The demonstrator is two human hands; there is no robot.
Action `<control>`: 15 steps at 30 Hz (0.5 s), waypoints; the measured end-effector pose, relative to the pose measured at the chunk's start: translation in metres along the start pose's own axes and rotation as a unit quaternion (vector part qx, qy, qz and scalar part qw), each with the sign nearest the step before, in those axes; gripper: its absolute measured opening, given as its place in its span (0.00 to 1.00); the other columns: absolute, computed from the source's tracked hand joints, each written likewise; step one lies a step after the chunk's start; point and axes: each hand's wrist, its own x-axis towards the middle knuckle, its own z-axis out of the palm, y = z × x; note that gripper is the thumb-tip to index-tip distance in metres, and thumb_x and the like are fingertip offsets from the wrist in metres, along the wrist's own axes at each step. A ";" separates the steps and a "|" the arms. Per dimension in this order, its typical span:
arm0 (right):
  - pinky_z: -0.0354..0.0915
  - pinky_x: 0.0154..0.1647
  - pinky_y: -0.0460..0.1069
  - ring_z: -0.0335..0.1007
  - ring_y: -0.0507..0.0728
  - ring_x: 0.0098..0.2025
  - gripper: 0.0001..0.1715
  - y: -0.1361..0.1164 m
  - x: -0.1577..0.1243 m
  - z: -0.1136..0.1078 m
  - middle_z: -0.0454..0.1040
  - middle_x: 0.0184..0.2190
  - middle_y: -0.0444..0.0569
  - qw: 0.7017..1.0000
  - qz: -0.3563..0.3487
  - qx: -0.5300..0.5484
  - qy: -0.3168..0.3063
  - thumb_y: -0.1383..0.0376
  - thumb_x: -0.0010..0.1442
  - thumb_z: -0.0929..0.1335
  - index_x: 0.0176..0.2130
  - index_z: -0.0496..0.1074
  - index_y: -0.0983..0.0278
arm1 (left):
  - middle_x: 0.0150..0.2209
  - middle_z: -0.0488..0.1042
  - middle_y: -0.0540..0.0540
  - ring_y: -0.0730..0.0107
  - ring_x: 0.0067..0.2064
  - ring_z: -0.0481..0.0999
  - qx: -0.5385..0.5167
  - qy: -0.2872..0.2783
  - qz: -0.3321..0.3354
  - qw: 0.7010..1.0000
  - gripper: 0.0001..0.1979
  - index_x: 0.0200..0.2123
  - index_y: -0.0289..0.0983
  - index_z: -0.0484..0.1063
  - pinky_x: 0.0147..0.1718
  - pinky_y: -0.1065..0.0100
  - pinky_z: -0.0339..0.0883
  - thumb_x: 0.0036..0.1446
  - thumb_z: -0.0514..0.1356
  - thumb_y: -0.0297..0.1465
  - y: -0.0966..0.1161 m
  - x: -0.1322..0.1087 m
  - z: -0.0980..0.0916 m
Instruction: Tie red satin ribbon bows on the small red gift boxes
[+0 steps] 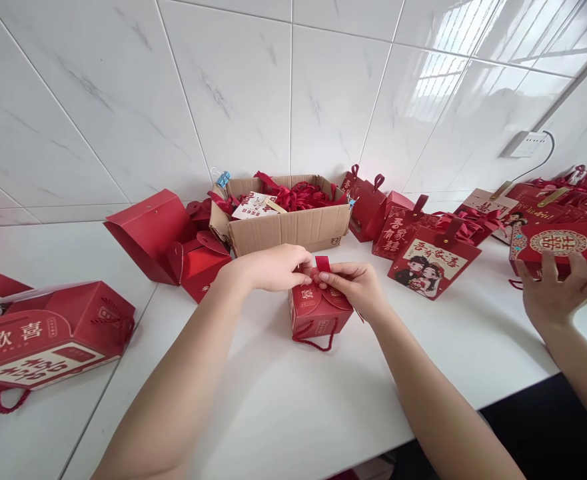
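Observation:
A small red gift box (318,313) with pale characters on its flaps stands on the white table in front of me. A red cord handle (318,345) hangs loose at its near side. My right hand (353,283) is closed at the box's top, thumb and fingers pinching a red ribbon (322,263) whose end sticks up. On the other side of the top, my left hand (283,268) has its fingers curled together close to the ribbon. What lies between the left fingertips is hidden.
Behind the box stands a cardboard box (283,230) of red ribbons. Red boxes (148,233) and a larger box (53,333) stand left. Picture gift boxes (430,263) line the right. A co-worker's hand (558,290) touches a red box (553,243). A tiled wall rises behind.

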 end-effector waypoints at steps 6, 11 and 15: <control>0.71 0.38 0.50 0.75 0.55 0.32 0.08 -0.004 -0.005 0.009 0.80 0.27 0.45 0.998 -0.045 -0.010 0.030 0.59 0.48 0.75 0.31 0.82 0.58 | 0.41 0.76 0.46 0.63 0.37 0.75 -0.027 -0.001 -0.029 0.999 0.12 0.40 0.41 0.70 0.28 0.69 0.63 0.58 0.54 0.40 0.014 -0.003 0.001; 0.72 0.39 0.52 0.76 0.56 0.31 0.07 -0.001 -0.005 0.012 0.80 0.25 0.45 0.997 -0.071 -0.017 0.022 0.60 0.50 0.74 0.31 0.81 0.59 | 0.38 0.77 0.47 0.65 0.30 0.74 -0.029 -0.010 -0.044 0.999 0.12 0.39 0.42 0.71 0.22 0.70 0.58 0.55 0.56 0.40 0.008 -0.005 0.000; 0.72 0.38 0.52 0.75 0.55 0.29 0.07 -0.002 -0.004 0.012 0.78 0.23 0.45 0.996 -0.070 -0.045 0.029 0.60 0.51 0.73 0.32 0.81 0.60 | 0.34 0.76 0.48 0.67 0.29 0.71 -0.009 0.013 -0.034 0.999 0.11 0.34 0.42 0.75 0.23 0.69 0.57 0.53 0.57 0.41 0.003 -0.017 -0.009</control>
